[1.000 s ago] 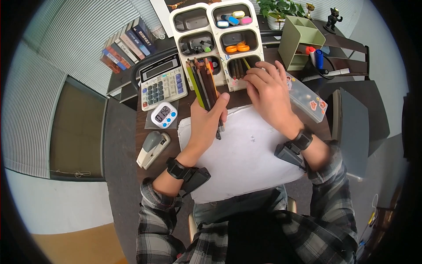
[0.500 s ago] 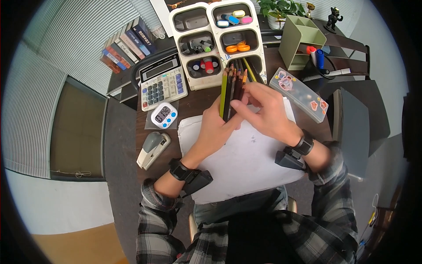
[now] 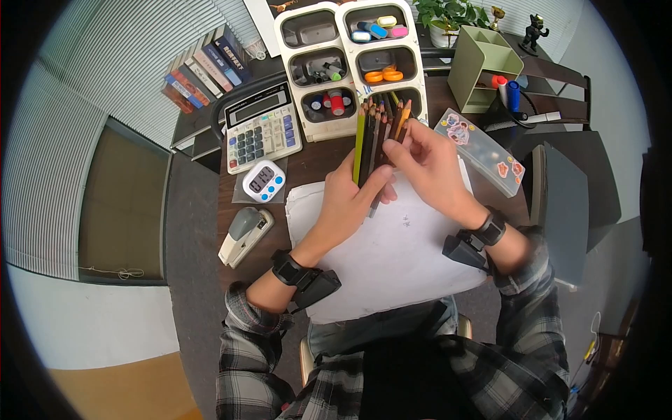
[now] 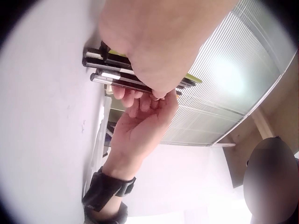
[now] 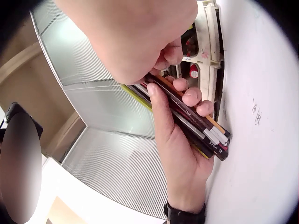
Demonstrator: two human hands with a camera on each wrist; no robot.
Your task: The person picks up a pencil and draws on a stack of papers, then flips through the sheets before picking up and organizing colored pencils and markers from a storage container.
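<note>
A bundle of pencils (image 3: 372, 140), one bright green at its left side, is gripped by my left hand (image 3: 344, 199) over the paper (image 3: 392, 259). My right hand (image 3: 435, 166) pinches pencils at the bundle's right side, near an orange one (image 3: 402, 119). In the right wrist view the left fingers wrap under the bundle (image 5: 187, 112) and the thumb lies across it. Dark pencil ends (image 4: 96, 60) stick out below the left palm in the left wrist view. Behind the hands, the organizer's lower right compartment holds more pencils (image 3: 394, 96), partly hidden.
The white organizer (image 3: 329, 131) stands at the back, with markers, orange scissors (image 3: 383, 74) and erasers in it. Calculator (image 3: 262, 133), timer (image 3: 264, 180) and stapler (image 3: 245, 234) lie left. A clear sticker-covered case (image 3: 483, 150) and green holder (image 3: 483, 66) are at right.
My right hand has come from the lower right compartment to the bundle. The left hand has carried the bundle rightward, so the two hands are now together.
</note>
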